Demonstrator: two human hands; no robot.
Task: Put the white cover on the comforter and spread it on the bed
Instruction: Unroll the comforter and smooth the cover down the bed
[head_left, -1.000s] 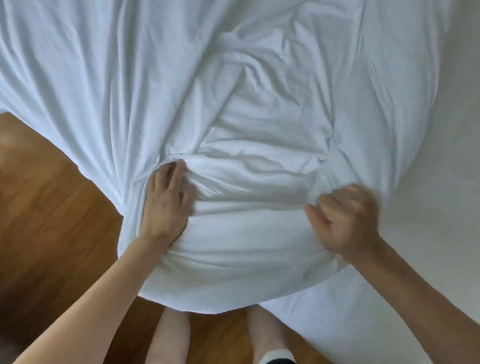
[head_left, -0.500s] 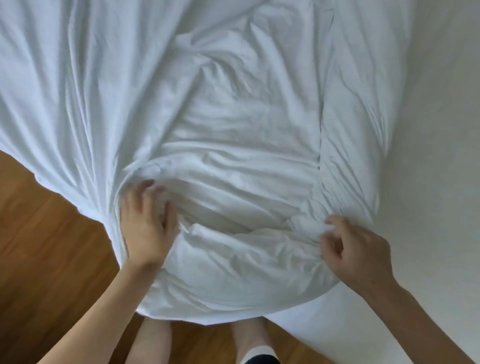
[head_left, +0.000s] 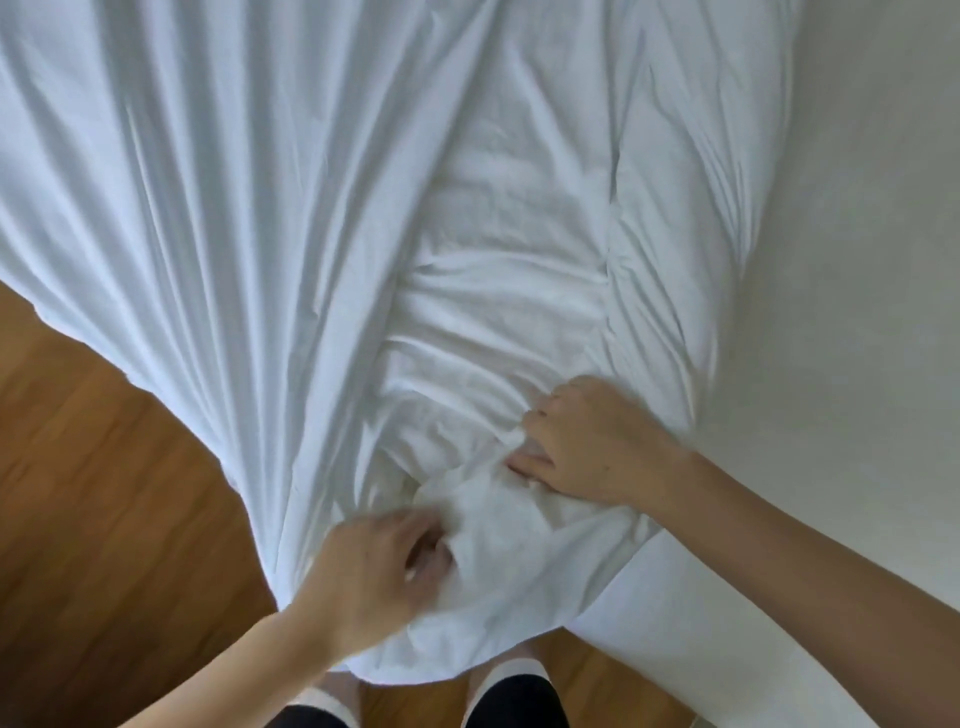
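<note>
A white cover (head_left: 218, 218) lies bunched over the bed's near corner, its left part hanging past the edge above the floor. A thicker, crumpled comforter (head_left: 509, 291) shows in the middle, running away from me between folds of the cover. My left hand (head_left: 374, 577) is blurred, fingers curled into the white fabric at the near end. My right hand (head_left: 587, 441) pinches a fold of the fabric just right of centre. Which layer each hand holds I cannot tell.
The bed (head_left: 857, 260) with its pale sheet fills the right side, its corner edge running down to the bottom right. Wooden floor (head_left: 104, 493) lies to the left and below. My legs and dark shoes (head_left: 509, 696) stand at the bed's corner.
Both hands have moved inward and nearer to me, gathering the fabric at the near end. The cover on the left is pulled into long straight folds. The view has shifted forward.
</note>
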